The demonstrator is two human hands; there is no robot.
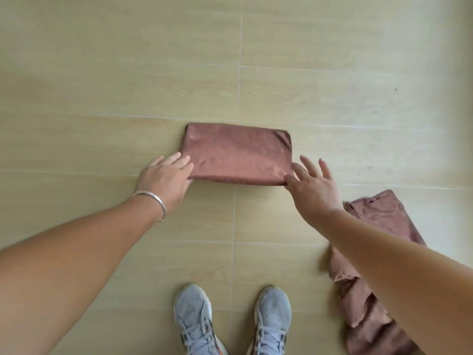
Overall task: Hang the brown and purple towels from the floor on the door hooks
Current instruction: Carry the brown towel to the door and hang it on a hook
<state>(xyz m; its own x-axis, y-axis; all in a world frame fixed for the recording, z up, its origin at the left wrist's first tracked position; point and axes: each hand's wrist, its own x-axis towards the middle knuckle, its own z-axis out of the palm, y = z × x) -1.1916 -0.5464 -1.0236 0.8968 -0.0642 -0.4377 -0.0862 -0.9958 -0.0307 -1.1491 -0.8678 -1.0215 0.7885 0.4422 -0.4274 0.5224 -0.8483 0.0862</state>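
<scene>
A brown towel [236, 155] lies folded in a flat rectangle on the floor [102, 73]. Another towel [371, 265] lies crumpled nearer, to its right.

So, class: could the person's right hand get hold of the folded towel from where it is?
Probably yes. The right hand is open at the near right corner of the folded towel, and nothing lies between them on the floor.

1. Bare forearms, no sleeves in view.
2. Thin silver bangle [153, 202] around the left wrist.
3. Grey-blue mesh sneakers [194, 319], grey laces, orange and dark accents along the inner sides, pale scuffed toe caps.
</scene>
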